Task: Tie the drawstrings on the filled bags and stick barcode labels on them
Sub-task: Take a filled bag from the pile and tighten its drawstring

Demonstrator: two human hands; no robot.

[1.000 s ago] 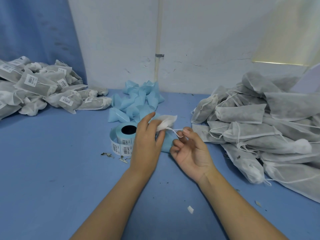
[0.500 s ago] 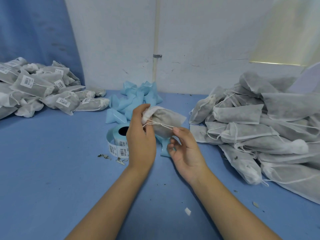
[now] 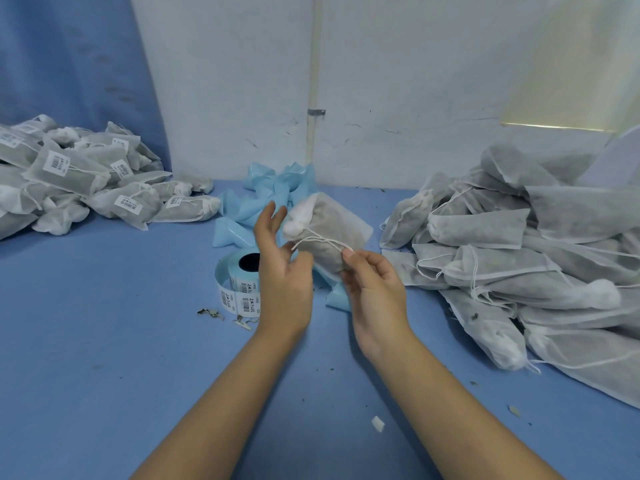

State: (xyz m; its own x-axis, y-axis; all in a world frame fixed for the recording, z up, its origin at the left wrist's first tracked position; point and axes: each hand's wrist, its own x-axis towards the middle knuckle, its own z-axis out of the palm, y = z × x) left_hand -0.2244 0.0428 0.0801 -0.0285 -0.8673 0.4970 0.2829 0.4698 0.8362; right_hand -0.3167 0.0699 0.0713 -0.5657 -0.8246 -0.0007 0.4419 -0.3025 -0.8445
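Head view: above the middle of the bench [image 3: 104, 341], the right hand [image 3: 375, 289] pinches the drawstring [image 3: 322, 241] taut across the filled bag [image 3: 329, 230], probably to cinch its neck. The left hand [image 3: 284, 271] has its fingers spread loose beside it. The label roll [image 3: 239, 275] lies just left.

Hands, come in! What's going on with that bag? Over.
Left hand open beside bag. Right hand pinches drawstring. Bag neck cinched, no label showing. Nothing in the way.

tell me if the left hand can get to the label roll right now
Probably yes: the label roll lies on the table right beside the left hand, nothing between them. The left fingers look spread, not gripping the bag, whose drawstring the right hand pinches.
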